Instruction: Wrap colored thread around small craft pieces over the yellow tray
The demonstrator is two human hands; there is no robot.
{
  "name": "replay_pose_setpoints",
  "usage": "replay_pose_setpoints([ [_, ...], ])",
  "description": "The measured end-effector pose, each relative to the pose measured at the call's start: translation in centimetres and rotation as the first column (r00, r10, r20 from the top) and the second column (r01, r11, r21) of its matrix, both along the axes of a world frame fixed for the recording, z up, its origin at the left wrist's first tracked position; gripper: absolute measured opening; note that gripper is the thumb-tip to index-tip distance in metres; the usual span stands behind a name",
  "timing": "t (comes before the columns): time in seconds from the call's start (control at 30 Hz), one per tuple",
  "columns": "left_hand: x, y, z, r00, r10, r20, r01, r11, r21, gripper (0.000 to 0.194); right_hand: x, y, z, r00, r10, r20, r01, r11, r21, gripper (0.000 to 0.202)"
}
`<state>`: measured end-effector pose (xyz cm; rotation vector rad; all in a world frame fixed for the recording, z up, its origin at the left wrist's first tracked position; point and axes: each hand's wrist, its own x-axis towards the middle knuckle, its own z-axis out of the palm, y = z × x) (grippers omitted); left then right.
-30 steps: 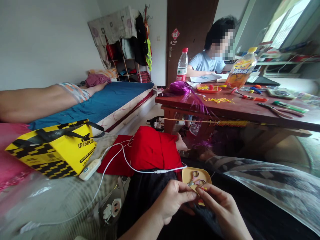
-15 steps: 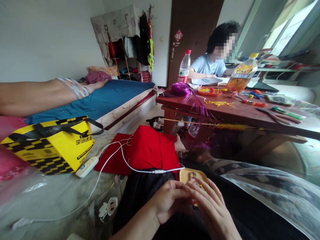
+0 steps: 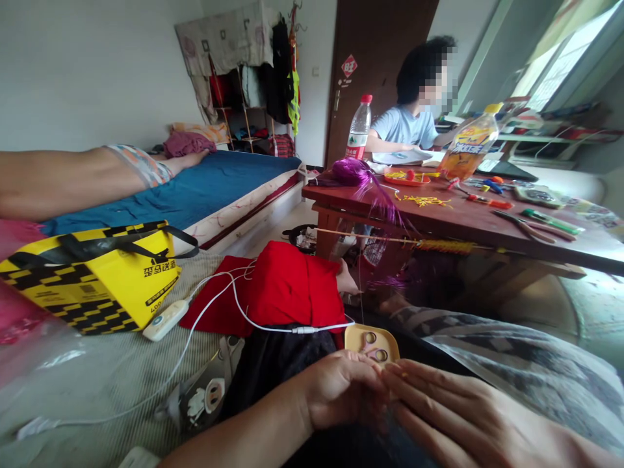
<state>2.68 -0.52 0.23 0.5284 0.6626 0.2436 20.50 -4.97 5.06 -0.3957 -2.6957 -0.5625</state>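
Low over my lap, my left hand [image 3: 336,390] is closed, its thumb and fingertips pinched together. My right hand [image 3: 453,403] meets it from the other side, fingers long and pressed together, the tips touching those of the left. Whatever lies between the fingertips is too small or too hidden to name. Just beyond the hands, a small yellow tray [image 3: 348,338] rests on my lap. Inside it lies a pair of small scissors [image 3: 373,351] with pinkish handles, their blades partly covered by my hands.
A red cloth [image 3: 297,286] and a white cable [image 3: 273,330] lie beyond my lap. The yellow bag [image 3: 141,279] stands at left. On the red-brown table [image 3: 468,208] are bottles, purple strands [image 3: 353,172], yellow cords and pliers [image 3: 526,227]. One person sits behind it; another's legs rest on the bed.
My right hand has swung outward to the right and lies flatter, its fingertips still at my left hand. More of the scissors in the tray shows now. The view has shifted slightly.
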Motion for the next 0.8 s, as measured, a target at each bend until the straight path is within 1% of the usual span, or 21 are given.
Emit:
replay_pose_setpoints([
  [0.1, 0.2, -0.2, 0.0, 0.999, -0.024, 0.037, 0.025, 0.999, -0.033, 0.010, 0.3, 0.3, -0.1, 0.997, 0.065, 0.042, -0.064, 0.997, -0.033, 0.034],
  [0.17, 0.2, -0.1, 0.0, 0.999, -0.015, 0.043, 0.017, 0.999, -0.037, 0.010, 0.6, 0.4, -0.5, 0.995, 0.071, 0.072, -0.065, 0.994, -0.083, 0.032],
  [0.2, 0.1, -0.1, 0.0, 0.999, -0.013, 0.038, 0.015, 0.999, -0.029, 0.010, 0.7, 0.4, -0.7, 0.996, 0.066, 0.057, -0.060, 0.992, -0.107, 0.032],
  [0.3, 0.1, 0.2, 0.3, 1.000, 0.010, -0.002, -0.009, 0.998, 0.055, 0.011, 0.6, 0.3, -1.2, 0.997, -0.007, -0.077, -0.006, 0.986, -0.164, 0.035],
  [0.37, 0.1, 0.3, 0.6, 0.998, 0.052, -0.039, -0.046, 0.986, 0.158, 0.009, 0.1, 0.3, -1.4, 0.977, -0.114, -0.180, 0.068, 0.968, -0.243, 0.034],
  [0.43, 0.1, 0.4, 1.0, 0.991, 0.116, -0.070, -0.093, 0.959, 0.268, 0.006, -0.7, 0.2, -1.8, 0.924, -0.250, -0.289, 0.131, 0.917, -0.376, 0.030],
  [0.53, 0.1, 0.4, 1.7, 0.976, 0.191, -0.101, -0.135, 0.903, 0.409, 0.006, -1.7, 0.2, -2.8, 0.785, -0.453, -0.422, 0.158, 0.806, -0.570, 0.020],
  [0.57, 0.1, 0.5, 1.9, 0.973, 0.204, -0.107, -0.136, 0.884, 0.447, 0.005, -1.9, 0.1, -3.1, 0.739, -0.512, -0.438, 0.163, 0.767, -0.621, 0.018],
  [0.63, 0.0, 0.6, 2.1, 0.969, 0.217, -0.117, -0.130, 0.851, 0.508, 0.005, -2.0, 0.2, -3.7, 0.676, -0.603, -0.423, 0.172, 0.687, -0.706, 0.015],
  [0.7, -0.2, 0.7, 2.2, 0.966, 0.225, -0.130, -0.115, 0.819, 0.562, 0.007, -2.0, 0.2, -3.9, 0.643, -0.663, -0.383, 0.176, 0.615, -0.769, 0.015],
  [0.73, -0.2, 0.7, 2.2, 0.963, 0.228, -0.144, -0.099, 0.796, 0.597, 0.008, -2.0, 0.2, -3.8, 0.634, -0.681, -0.367, 0.178, 0.590, -0.788, 0.016],
  [0.8, -0.3, 0.8, 2.3, 0.953, 0.239, -0.187, -0.044, 0.718, 0.695, 0.010, -2.0, 0.3, -3.6, 0.635, -0.691, -0.347, 0.183, 0.570, -0.801, 0.018],
])
